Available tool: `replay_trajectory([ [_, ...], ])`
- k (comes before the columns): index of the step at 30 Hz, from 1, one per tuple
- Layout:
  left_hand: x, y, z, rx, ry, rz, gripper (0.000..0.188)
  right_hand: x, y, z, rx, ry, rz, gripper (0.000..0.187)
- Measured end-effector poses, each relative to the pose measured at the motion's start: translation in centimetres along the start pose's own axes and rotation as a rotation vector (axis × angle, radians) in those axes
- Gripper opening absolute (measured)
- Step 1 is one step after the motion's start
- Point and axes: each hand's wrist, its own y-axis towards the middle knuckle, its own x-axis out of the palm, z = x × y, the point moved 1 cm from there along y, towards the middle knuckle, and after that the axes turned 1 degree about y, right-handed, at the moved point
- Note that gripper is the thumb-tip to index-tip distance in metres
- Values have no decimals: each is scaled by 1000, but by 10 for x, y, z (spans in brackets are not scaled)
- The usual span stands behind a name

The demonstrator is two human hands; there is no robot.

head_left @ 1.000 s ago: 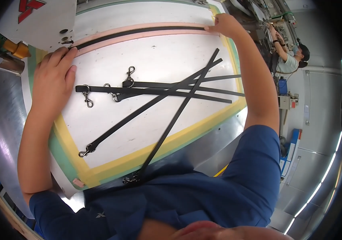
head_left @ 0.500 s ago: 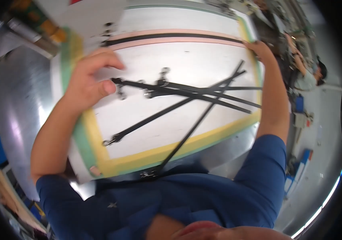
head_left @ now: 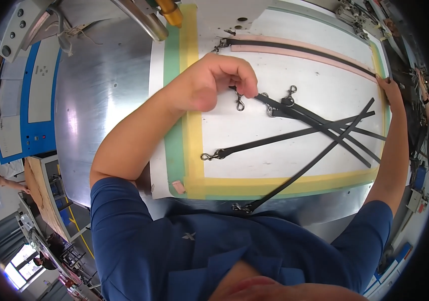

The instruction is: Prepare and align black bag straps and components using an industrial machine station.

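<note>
Several black straps with metal swivel clasps lie crossed on the white work board [head_left: 254,165]. My left hand [head_left: 222,80] hovers over the clasp end of one black strap [head_left: 304,118], fingers curled down and thumb held apart. A metal clasp [head_left: 240,103] shows just below the fingers. At the far side, another black strap [head_left: 304,52] lies along a pink strip [head_left: 269,51], its clasp [head_left: 219,46] at the left end. My right hand [head_left: 391,93] pinches that strap's right end at the board's edge; part of its fingers is hidden.
Yellow and green tape [head_left: 192,135] borders the board on a metal table [head_left: 109,100]. One strap's clasp [head_left: 243,207] hangs over the near edge. A yellow-tipped machine part [head_left: 170,14] stands far left, beside a blue-and-white cabinet [head_left: 38,95]. A person [head_left: 6,175] works farther left.
The view has turned, so the board sits farther right in it. My left hand's fingers have curled down over the strap's clasp end. My right hand stays at the far strap's right end.
</note>
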Motion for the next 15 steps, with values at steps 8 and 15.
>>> replay_trajectory([
  [8, 6, -6, 23, -147, 599, 377, 15, 2, -11, -15, -4, -62, 17, 60],
  [15, 3, 0, 26, -482, 1641, 605, 30, -2, -16, -16, -1, -35, 17, 58],
])
